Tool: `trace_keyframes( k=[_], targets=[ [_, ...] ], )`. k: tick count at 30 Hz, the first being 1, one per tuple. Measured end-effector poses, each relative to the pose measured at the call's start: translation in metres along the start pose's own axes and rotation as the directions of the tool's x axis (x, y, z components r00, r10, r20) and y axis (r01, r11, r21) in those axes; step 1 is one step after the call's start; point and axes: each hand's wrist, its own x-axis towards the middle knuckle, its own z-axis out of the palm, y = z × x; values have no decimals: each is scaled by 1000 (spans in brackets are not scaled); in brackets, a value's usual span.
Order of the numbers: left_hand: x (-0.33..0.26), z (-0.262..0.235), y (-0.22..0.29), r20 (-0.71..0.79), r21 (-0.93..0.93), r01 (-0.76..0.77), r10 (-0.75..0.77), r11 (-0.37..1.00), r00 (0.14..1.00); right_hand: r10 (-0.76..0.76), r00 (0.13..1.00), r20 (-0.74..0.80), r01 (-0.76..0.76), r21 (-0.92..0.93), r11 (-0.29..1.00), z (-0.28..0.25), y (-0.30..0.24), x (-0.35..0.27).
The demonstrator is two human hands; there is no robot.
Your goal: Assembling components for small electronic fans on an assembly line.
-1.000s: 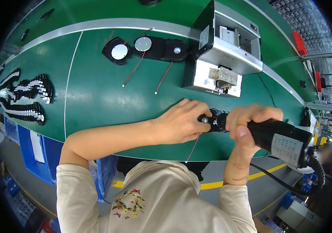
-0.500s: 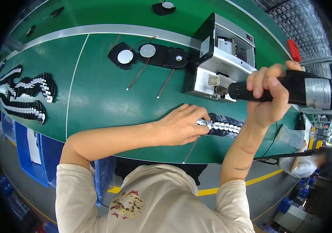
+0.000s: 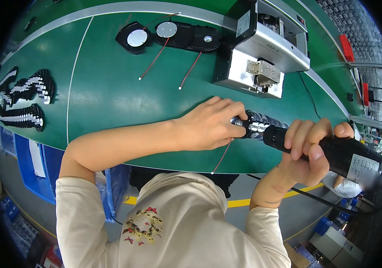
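Observation:
My left hand (image 3: 208,125) rests on the green conveyor belt (image 3: 110,102) and pinches a black plastic part with a small round metal disc (image 3: 251,125); a thin red wire (image 3: 222,157) hangs from it. My right hand (image 3: 304,152) grips a black electric screwdriver (image 3: 333,152). Its tip points left and sits on the black part, right beside my left fingers.
A grey metal machine box (image 3: 262,49) stands behind the hands. Another black part with two round silver discs and red wires (image 3: 168,35) lies farther back. Rows of black-and-white pieces (image 3: 21,100) lie at the far left. Blue bins (image 3: 30,165) stand below the belt.
My right hand has brought the screwdriver down from beside the metal box onto the black part held by my left hand. The left hand has stayed in place.

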Motion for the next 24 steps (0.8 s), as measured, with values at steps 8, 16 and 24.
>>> trace_keyframes(
  k=[8, 16, 24],
  targets=[
    [-1, 0, 1, 3, 9, 11, -12, 1000, 1000, 32, 999, -26, -32, -8, 999, -1, 13, -17],
    [-1, -1, 1, -25, 12, 6, -5, 1000, 1000, 94, 995, -29, -97, -114, 989, 11, 4, -29],
    [-3, -2, 5, -16, -25, 24, -24, 999, 1000, 23, 1000, 1, -23, -123, 992, 9, 13, -31]
  ],
)
